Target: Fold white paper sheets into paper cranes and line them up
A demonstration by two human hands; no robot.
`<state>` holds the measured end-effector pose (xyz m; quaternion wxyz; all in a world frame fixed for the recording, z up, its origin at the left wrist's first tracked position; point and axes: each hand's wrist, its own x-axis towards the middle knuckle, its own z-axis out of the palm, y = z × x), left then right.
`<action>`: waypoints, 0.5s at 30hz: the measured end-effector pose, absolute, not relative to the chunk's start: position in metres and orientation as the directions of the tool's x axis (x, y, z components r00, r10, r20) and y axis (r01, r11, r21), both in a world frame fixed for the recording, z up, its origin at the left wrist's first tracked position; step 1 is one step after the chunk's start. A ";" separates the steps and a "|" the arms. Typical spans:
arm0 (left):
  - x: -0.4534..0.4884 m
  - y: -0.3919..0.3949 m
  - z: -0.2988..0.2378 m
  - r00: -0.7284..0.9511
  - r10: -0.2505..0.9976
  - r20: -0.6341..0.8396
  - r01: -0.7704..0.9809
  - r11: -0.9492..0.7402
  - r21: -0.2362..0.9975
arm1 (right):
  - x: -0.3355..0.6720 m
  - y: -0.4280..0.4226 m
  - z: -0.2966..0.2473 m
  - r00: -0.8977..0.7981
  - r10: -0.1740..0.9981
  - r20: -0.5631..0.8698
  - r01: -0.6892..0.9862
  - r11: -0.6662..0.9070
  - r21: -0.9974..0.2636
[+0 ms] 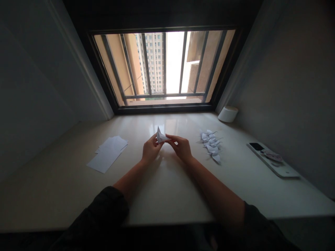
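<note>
2 bare hands meet over a pale, glossy ledge [162,198], holding 1 piece of folded white paper [160,137] between them, with 1 peak pointing up. The left hand [151,150] pinches the piece's left side, thumb in front, the other fingertips partly hidden; the right hand [181,147] pinches its tapering right end between thumb and index finger. Whether the piece touches the ledge cannot be told. Left of the hands, loose white sheets [108,153] lie overlapping. To the right, several folded paper cranes [211,143] sit crowded together in a band; their exact count is unclear. Farther right, near the wall, lies a white phone [277,164] with a dark camera block. A white rounded object [228,114] stands beside the far right corner, near the dark window frame [164,109].
</note>
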<state>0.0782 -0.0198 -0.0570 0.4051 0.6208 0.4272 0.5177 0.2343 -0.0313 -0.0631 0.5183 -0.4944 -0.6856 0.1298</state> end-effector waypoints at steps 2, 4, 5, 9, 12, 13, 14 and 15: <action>0.078 -0.021 -0.055 0.107 0.949 0.298 0.128 -0.311 0.942 | 0.234 -0.031 -0.063 0.047 0.804 0.592 0.532 0.482 -0.696; 0.078 -0.021 -0.054 0.108 0.948 0.299 0.145 -0.312 0.939 | 0.234 -0.031 -0.062 0.065 0.797 0.600 0.519 0.487 -0.703; 0.078 -0.022 -0.053 0.107 0.948 0.299 0.147 -0.312 0.939 | 0.234 -0.031 -0.061 0.072 0.795 0.602 0.512 0.488 -0.706; 0.079 -0.023 -0.049 0.092 0.953 0.288 0.103 -0.297 0.949 | 0.234 -0.032 -0.060 0.092 0.792 0.603 0.499 0.488 -0.717; 0.080 -0.024 -0.048 0.087 0.955 0.283 0.093 -0.291 0.952 | 0.234 -0.032 -0.059 0.102 0.792 0.603 0.493 0.486 -0.722; 0.080 -0.024 -0.048 0.087 0.954 0.286 0.101 -0.294 0.950 | 0.234 -0.032 -0.059 0.104 0.792 0.602 0.492 0.485 -0.723; 0.081 -0.024 -0.048 0.087 0.953 0.291 0.112 -0.299 0.948 | 0.234 -0.032 -0.059 0.106 0.792 0.602 0.490 0.485 -0.724; 0.081 -0.024 -0.048 0.087 0.951 0.296 0.124 -0.305 0.944 | 0.234 -0.032 -0.059 0.107 0.791 0.603 0.488 0.487 -0.725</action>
